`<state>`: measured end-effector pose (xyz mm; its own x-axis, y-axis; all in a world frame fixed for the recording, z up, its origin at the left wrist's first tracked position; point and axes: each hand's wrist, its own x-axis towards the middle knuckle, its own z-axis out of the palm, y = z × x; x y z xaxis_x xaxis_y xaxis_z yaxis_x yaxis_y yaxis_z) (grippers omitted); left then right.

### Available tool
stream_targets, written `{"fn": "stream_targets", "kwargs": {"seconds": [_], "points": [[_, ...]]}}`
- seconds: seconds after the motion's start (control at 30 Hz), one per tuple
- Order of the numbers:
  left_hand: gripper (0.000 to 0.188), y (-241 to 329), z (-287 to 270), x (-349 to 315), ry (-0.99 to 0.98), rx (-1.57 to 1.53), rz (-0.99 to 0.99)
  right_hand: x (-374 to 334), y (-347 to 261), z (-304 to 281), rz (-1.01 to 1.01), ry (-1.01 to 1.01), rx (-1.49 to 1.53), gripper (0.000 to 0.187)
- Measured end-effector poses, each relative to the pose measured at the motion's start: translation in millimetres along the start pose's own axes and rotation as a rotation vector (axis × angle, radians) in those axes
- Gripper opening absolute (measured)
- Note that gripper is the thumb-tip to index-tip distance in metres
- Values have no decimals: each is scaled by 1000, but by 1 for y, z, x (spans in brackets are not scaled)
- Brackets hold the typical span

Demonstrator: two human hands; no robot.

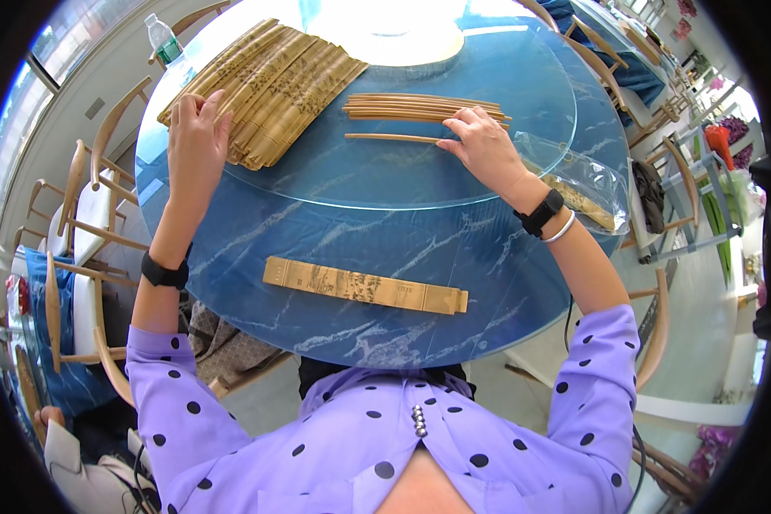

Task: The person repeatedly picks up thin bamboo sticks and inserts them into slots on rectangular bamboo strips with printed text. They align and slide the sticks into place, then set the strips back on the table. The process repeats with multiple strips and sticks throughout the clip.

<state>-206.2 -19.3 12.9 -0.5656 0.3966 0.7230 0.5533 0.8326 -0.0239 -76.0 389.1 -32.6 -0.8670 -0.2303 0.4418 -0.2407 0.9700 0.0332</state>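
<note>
A fanned stack of brown printed paper chopstick sleeves (270, 90) lies at the far left of the blue table. My left hand (195, 141) rests at the stack's lower left edge, its fingers bent over the end of a sleeve; the fingertips are partly hidden. Thumb and forefinger of my right hand (488, 150) pinch the right end of a single wooden chopstick (394, 137). Just beyond it lies a row of several chopsticks (420, 107), side by side. Near the table's front edge, one more paper sleeve (364, 285) lies flat, apart from both hands.
A clear glass turntable (377, 184) covers the far part of the round table (334, 231). Right of my right hand lies a clear plastic bag (595, 184) with a brown sleeve inside. A plastic bottle (163, 38) stands at the far left. Wooden chairs (103, 193) surround the table.
</note>
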Motion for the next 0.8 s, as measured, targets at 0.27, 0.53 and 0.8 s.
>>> {"fn": "stream_targets", "kwargs": {"seconds": [0.27,0.53,0.8], "points": [[23,93,-100,-112,-142,-466,-215,5,-7,-7,0,23,12,25],[23,146,-88,-200,-78,-617,-364,16,0,5,-15,82,-30,13],[27,162,-85,-200,-73,-724,-293,18,-4,1,-53,69,7,9]]}}
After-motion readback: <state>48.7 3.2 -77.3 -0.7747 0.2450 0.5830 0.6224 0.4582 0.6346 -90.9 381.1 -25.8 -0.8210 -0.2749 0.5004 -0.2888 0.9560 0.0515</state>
